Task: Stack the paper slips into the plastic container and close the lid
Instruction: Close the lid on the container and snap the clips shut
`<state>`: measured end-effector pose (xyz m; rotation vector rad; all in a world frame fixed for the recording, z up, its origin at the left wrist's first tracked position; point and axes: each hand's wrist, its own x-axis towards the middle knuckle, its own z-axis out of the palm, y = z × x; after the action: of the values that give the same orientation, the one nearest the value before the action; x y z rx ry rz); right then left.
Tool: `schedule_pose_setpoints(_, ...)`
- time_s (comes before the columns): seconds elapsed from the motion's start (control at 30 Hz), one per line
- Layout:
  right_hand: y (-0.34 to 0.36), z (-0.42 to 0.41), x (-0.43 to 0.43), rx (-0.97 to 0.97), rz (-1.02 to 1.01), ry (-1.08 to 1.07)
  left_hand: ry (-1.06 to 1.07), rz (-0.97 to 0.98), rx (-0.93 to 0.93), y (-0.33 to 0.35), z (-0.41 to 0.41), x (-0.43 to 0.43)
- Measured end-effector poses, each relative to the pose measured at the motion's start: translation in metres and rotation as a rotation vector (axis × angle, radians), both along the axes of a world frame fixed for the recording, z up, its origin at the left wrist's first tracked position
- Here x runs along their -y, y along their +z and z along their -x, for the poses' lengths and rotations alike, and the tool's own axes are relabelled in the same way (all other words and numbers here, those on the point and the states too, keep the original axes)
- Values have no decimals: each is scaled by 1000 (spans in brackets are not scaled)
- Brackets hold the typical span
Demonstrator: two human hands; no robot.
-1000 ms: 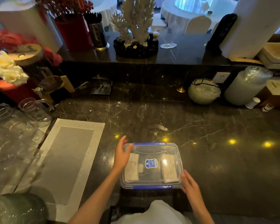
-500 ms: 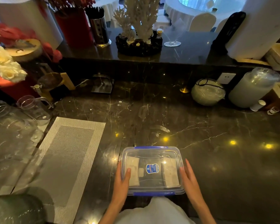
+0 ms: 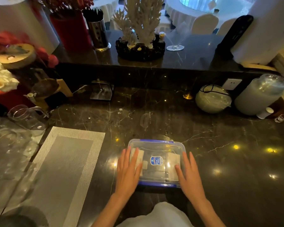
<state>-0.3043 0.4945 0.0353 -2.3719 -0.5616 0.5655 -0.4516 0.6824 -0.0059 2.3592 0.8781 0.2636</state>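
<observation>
Dark marble counter [image 3: 203,128] (glossy); dining room behind, seemingly.

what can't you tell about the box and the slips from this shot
Head view, the only one:
- Side latches of the container: covered by the left hand and right hand, so locked or not is unclear.
- Paper slips: count and any print blurred behind the lid's glare.
- Blue label: text too small.
</observation>
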Motion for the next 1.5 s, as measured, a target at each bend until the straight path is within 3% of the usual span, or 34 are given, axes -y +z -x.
schedule_pose_setpoints(0.13, -11, 34, 17, 121, 235, 281, -214, -231, -215, -10, 25, 24)
schedule_pose_setpoints(0.3, -26, 39, 13, 158, 465, 383, -236, -250, -334, -14, 22, 25)
schedule_pose_setpoints(0.67, -29, -49, -53, 188, 397, 302, -412, -346, -303, -18, -70, -56)
schedule_pose_setpoints(1.13, -45, -197, -156, 297, 306, 285, -353, -281, -304, -27, -215, -158)
schedule_pose_setpoints(1.5, -40, -258, -208, 347, 315, 281, -340, -295, -317, -24, -281, -208)
